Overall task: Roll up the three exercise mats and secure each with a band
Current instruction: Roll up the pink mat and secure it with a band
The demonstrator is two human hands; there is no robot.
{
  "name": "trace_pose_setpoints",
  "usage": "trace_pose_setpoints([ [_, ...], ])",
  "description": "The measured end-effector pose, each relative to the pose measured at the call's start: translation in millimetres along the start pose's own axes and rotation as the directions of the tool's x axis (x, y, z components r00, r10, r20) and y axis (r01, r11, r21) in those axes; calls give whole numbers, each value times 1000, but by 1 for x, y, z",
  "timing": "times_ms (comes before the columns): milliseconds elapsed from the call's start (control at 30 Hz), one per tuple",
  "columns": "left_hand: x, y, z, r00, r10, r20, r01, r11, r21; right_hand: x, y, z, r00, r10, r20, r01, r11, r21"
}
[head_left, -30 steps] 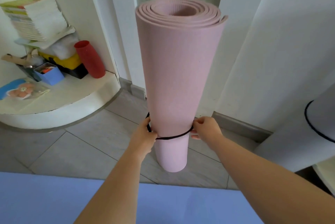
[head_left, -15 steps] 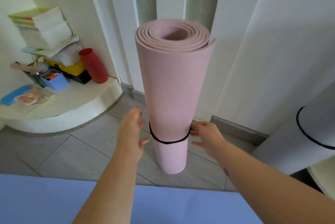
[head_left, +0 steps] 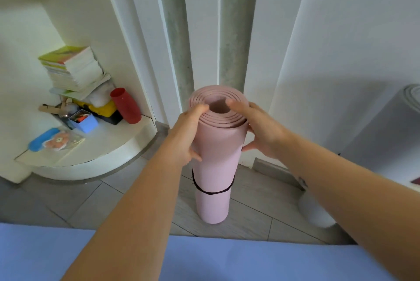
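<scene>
A rolled pink mat (head_left: 216,167) stands upright on the tiled floor in the middle of the view. A thin black band (head_left: 212,192) circles it near its lower end. My left hand (head_left: 187,135) grips the top of the roll from the left, fingers over the rim. My right hand (head_left: 261,128) holds the top from the right, fingers curled over the rim and thumb against the side. A rolled grey mat (head_left: 386,144) leans at the right edge. A flat blue mat (head_left: 204,260) lies along the bottom of the view.
A curved white shelf (head_left: 109,155) at the left carries a stack of books (head_left: 72,67), a red cup (head_left: 126,105), a blue box (head_left: 84,120) and small clutter. White wall panels and a grey baseboard stand right behind the pink mat.
Both hands left the band near the bottom and moved up to grasp the top of the pink roll. The band stays around the mat. The camera tilted upward.
</scene>
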State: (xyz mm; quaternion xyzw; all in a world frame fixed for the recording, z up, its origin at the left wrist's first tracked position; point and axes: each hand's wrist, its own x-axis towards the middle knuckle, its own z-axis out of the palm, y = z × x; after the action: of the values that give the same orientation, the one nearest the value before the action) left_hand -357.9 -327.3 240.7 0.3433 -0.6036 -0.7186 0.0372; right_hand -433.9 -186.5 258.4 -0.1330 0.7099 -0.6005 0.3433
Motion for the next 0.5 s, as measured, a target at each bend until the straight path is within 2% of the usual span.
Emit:
trace_pose_setpoints([
  [167,-4,20,62,999,-2,44,2,1000,2,-32,-29,-60,991,-82,-109,71,992,-106],
  [300,-5,29,136,992,3,125,-4,1000,10,-40,-39,-125,967,-52,-249,12,987,-158],
  [367,-4,29,173,987,21,159,-18,1000,-21,-43,-41,-154,951,-88,-298,8,965,-261],
  [433,-7,26,210,984,47,171,-36,997,-67,-45,-37,-182,922,-193,-335,16,886,-464],
  [500,-7,19,236,980,77,183,-67,996,-57,-43,-28,-199,899,-297,-323,10,749,-663],
])
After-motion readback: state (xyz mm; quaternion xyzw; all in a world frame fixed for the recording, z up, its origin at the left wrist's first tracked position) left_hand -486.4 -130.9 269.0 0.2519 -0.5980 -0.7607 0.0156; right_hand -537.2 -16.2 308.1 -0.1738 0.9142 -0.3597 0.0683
